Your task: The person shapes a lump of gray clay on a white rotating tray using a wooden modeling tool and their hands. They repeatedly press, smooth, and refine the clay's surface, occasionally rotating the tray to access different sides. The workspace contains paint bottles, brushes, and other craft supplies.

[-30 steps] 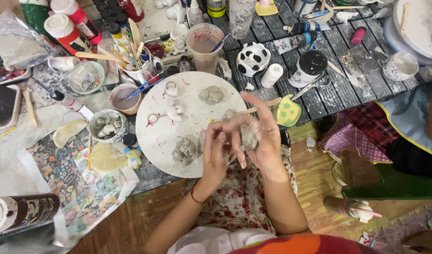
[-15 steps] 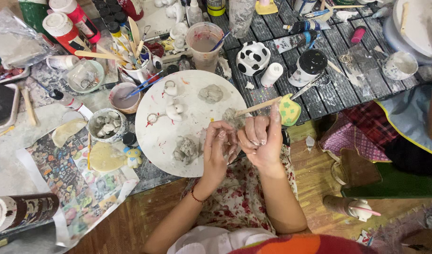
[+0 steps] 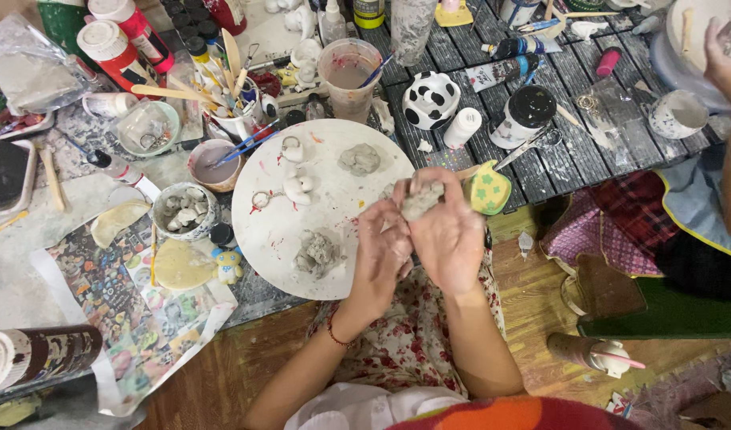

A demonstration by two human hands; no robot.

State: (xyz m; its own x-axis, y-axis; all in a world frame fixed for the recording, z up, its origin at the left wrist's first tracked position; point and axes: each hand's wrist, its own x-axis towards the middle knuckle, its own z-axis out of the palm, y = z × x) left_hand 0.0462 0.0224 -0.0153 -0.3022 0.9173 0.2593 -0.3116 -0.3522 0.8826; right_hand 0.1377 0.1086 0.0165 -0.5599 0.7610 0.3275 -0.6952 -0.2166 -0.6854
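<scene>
A grey clay lump (image 3: 422, 201) is pinched between my two hands over the near right edge of the round white board (image 3: 262, 231). My right hand (image 3: 449, 235) cups the lump from the right with its fingers curled over it. My left hand (image 3: 381, 255) presses against it from the left. On the board lie two more grey clay lumps, one at the back (image 3: 359, 158) and one at the front (image 3: 316, 253), plus small white clay figures (image 3: 296, 188) with metal rings.
Paint bottles, a cup of brushes (image 3: 239, 119), a plastic water cup (image 3: 350, 76), a black-and-white spotted pot (image 3: 430, 99) and a bowl of clay bits (image 3: 184, 211) crowd the table. Another person's hand (image 3: 724, 64) works at the far right. Newspaper (image 3: 126, 302) covers the left.
My hands have shifted slightly and turned the clay lump; the right hand's fingers now close over its top. The wooden stick seen by the right hand earlier is hidden.
</scene>
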